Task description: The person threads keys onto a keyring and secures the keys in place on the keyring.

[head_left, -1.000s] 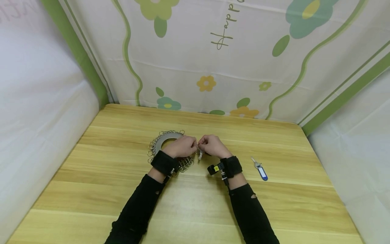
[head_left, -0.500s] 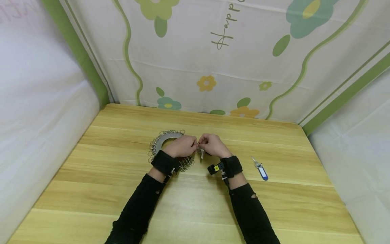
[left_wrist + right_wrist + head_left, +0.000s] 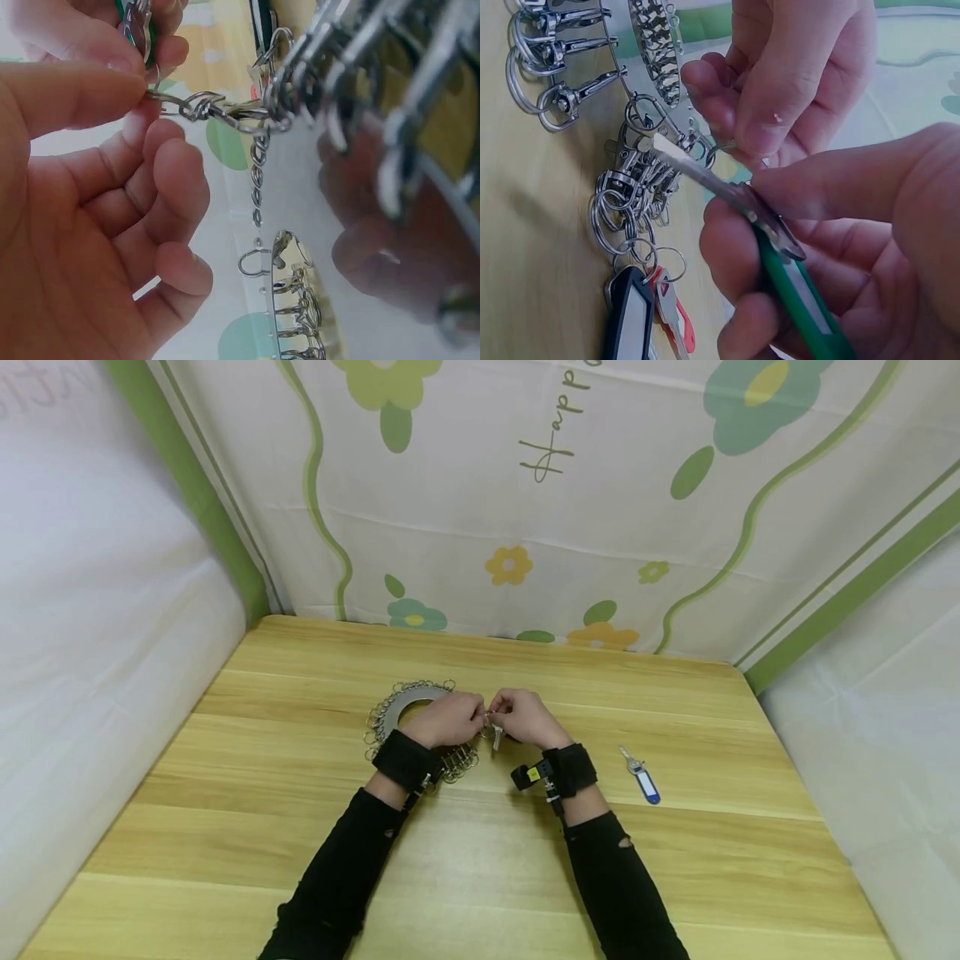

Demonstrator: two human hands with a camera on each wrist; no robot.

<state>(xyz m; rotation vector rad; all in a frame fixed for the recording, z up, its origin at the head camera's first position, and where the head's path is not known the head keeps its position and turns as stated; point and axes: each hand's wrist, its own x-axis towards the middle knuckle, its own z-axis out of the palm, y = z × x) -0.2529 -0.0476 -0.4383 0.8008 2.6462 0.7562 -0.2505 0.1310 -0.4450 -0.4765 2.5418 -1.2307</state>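
My left hand pinches a small metal ring between thumb and index finger; the ring links to a chain and clips on the grey ring-shaped plate. In the right wrist view my right hand grips a green key tag and a silver key, its thumb close beside my left fingertips. Whether the tag's ring is joined to the metal ring cannot be told. A black tag and a key with a red tag hang from rings on the plate's clips.
On the wooden table, a blue key tag with a key lies right of my right hand. Metal clips with rings line the plate's edge. A white flowered cloth stands behind the table, with white cloth at both sides.
The key below my fingertips has shifted slightly to the right and hangs at a different angle. Both hands have stayed nearly in place.
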